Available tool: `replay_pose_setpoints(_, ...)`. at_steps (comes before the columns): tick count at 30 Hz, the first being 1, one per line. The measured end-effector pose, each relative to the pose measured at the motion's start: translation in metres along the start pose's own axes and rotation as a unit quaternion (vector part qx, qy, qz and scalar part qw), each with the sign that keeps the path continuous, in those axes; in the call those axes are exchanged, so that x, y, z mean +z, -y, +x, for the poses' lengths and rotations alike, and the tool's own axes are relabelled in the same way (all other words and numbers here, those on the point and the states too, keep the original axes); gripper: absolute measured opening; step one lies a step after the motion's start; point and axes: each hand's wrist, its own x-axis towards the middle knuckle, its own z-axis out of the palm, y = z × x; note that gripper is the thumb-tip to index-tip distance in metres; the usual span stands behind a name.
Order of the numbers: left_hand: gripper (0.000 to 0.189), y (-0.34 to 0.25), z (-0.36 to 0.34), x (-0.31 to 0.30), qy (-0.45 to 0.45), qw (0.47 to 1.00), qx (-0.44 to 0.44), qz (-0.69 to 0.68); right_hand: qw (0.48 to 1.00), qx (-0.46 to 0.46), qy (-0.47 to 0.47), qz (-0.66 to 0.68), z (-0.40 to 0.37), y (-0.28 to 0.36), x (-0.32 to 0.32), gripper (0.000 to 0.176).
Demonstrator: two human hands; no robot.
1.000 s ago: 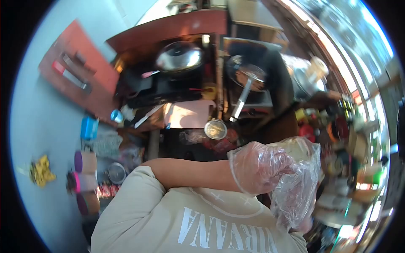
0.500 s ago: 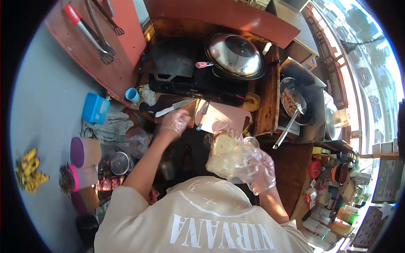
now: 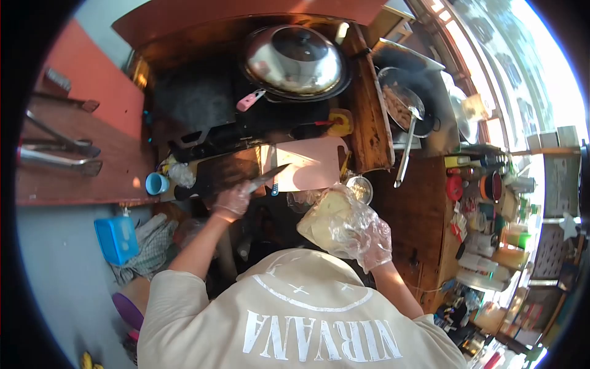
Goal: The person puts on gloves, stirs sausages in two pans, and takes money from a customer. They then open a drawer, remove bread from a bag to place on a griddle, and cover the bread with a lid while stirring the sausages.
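Observation:
My left hand (image 3: 232, 202), in a clear plastic glove, is closed around the handle of a knife (image 3: 270, 176). The blade points up and right, over the boards. My right hand (image 3: 373, 238), gloved the same way, grips a clear plastic bag of bread (image 3: 332, 218) in front of my chest. Crumpled film covers part of the bread and my fingers. Ahead lies a pink cutting board (image 3: 310, 161), beside a dark wooden board (image 3: 227, 171). A smaller blue-handled knife (image 3: 275, 186) rests at the pink board's left edge.
A lidded pan (image 3: 295, 61) sits on the stove, its pink handle toward me. To the right, a wok (image 3: 402, 101) holds browned food and a ladle (image 3: 407, 144). A blue cup (image 3: 157, 183) stands left; a small round container (image 3: 359, 189) is near the bag.
My left hand, empty before, now holds the knife that lay on the dark board. The bag of bread has turned in my right hand. My view has shifted too.

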Motion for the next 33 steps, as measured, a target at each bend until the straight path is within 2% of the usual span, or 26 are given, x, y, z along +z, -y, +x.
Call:
replay_pose_setpoints(1, 0.044, -0.025, 0.011, -0.003, 0.014, 1.0, 0.014, 0.008, 1.0, -0.001, -0.01, 0.006, 0.0, 0.0, 0.003, 0.021)
replay_pose_setpoints(3, 0.045, -0.053, 0.06, 0.029, -0.041, 0.998, 0.049, -0.021, 0.999, -0.03, -0.021, 0.032, 0.007, 0.009, 0.015, 0.023)
replay_pose_setpoints(5, 0.049, -0.078, 0.101, 0.042, 0.018, 0.998, 0.033, 0.053, 0.999, 0.011, -0.033, 0.007, 0.011, 0.02, 0.015, 0.026)
replay_pose_setpoints(7, 0.054, -0.091, 0.128, 0.048, -0.026, 0.999, 0.032, 0.022, 0.995, 0.001, -0.028, 0.091, 0.018, 0.011, 0.011, 0.028)
replay_pose_setpoints(8, 0.058, -0.1, 0.124, 0.034, -0.094, 0.979, 0.079, 0.165, 0.996, 0.004, -0.02, 0.083, 0.02, 0.017, 0.01, 0.028)
replay_pose_setpoints(9, 0.055, -0.123, 0.102, -0.009, -0.121, 0.981, 0.038, 0.145, 0.996, 0.007, -0.019, 0.086, 0.022, 0.019, 0.009, 0.028)
replay_pose_setpoints(11, 0.034, -0.121, 0.08, -0.044, -0.337, 0.937, 0.086, 0.028, 0.996, -0.019, -0.01, 0.082, 0.028, 0.023, 0.007, 0.027)
replay_pose_setpoints(12, 0.025, -0.135, 0.051, -0.081, -0.4, 0.907, 0.118, -0.054, 0.996, -0.023, -0.006, 0.091, 0.034, 0.027, 0.006, 0.027)
replay_pose_setpoints(13, 0.018, -0.155, 0.01, -0.121, -0.455, 0.868, 0.149, -0.135, 0.997, -0.074, 0.013, 0.029, 0.039, 0.031, 0.006, 0.027)
replay_pose_setpoints(15, 0.018, -0.191, -0.055, -0.175, -0.413, 0.819, 0.303, -0.257, 0.977, -0.182, 0.057, -0.099, 0.048, 0.042, 0.007, 0.028)
replay_pose_setpoints(16, 0.019, -0.209, -0.068, -0.185, -0.352, 0.792, 0.394, -0.306, 0.969, -0.208, 0.114, -0.077, 0.05, 0.051, 0.008, 0.026)
replay_pose_setpoints(17, 0.02, -0.229, -0.082, -0.195, -0.322, 0.829, 0.376, -0.261, 0.965, -0.217, 0.127, -0.071, 0.048, 0.063, 0.013, 0.026)
replay_pose_setpoints(19, 0.021, -0.244, -0.085, -0.197, -0.167, 0.933, 0.233, -0.218, 0.929, -0.331, 0.131, -0.101, 0.039, 0.09, 0.023, 0.027)
replay_pose_setpoints(20, 0.021, -0.247, -0.085, -0.2, -0.179, 0.934, 0.228, -0.21, 0.911, -0.366, 0.139, -0.132, 0.039, 0.1, 0.023, 0.016)
replay_pose_setpoints(21, 0.022, -0.249, -0.083, -0.202, -0.118, 0.958, 0.167, -0.2, 0.906, -0.376, 0.146, -0.129, 0.043, 0.103, 0.025, 0.016)
replay_pose_setpoints(22, 0.023, -0.254, -0.082, -0.206, -0.054, 0.975, 0.106, -0.19, 0.835, -0.505, 0.123, -0.178, 0.047, 0.108, 0.027, 0.015)
replay_pose_setpoints(23, 0.023, -0.259, -0.088, -0.21, -0.064, 0.975, 0.107, -0.185, 0.746, -0.622, 0.092, -0.222, 0.051, 0.115, 0.027, 0.014)
replay_pose_setpoints(24, 0.023, -0.262, -0.1, -0.211, -0.12, 0.944, 0.123, -0.283, 0.64, -0.671, 0.066, -0.367, 0.053, 0.123, 0.019, 0.014)
replay_pose_setpoints(25, 0.023, -0.264, -0.112, -0.209, -0.173, 0.899, 0.134, -0.379, 0.64, -0.674, 0.071, -0.363, 0.047, 0.138, 0.017, 0.014)
replay_pose_setpoints(27, 0.021, -0.267, -0.12, -0.206, -0.212, 0.903, 0.127, -0.352, 0.737, -0.563, 0.193, -0.32, 0.044, 0.163, 0.021, 0.015)
replay_pose_setpoints(28, 0.02, -0.27, -0.124, -0.21, -0.13, 0.988, 0.069, -0.046, 0.716, -0.575, 0.196, -0.343, 0.049, 0.164, 0.024, 0.014)
replay_pose_setpoints(29, 0.019, -0.274, -0.13, -0.214, -0.029, 0.965, -0.003, 0.26, 0.712, -0.58, 0.203, -0.339, 0.058, 0.156, 0.03, 0.014)
replay_pose_setpoints(30, 0.019, -0.277, -0.14, -0.221, -0.101, 0.975, -0.123, 0.158, 0.71, -0.542, 0.207, -0.399, 0.07, 0.145, 0.04, 0.015)
replay_pose_setpoints(31, 0.019, -0.278, -0.149, -0.232, -0.105, 0.973, -0.128, 0.16, 0.706, -0.499, 0.207, -0.459, 0.076, 0.141, 0.047, 0.015)
replay_pose_setpoints(32, 0.021, -0.277, -0.157, -0.241, -0.199, 0.973, 0.001, 0.115, 0.676, -0.514, 0.218, -0.481, 0.073, 0.145, 0.049, 0.018)
replay_pose_setpoints(33, 0.023, -0.276, -0.163, -0.245, -0.287, 0.947, 0.13, 0.067, 0.674, -0.518, 0.22, -0.48, 0.066, 0.151, 0.049, 0.018)
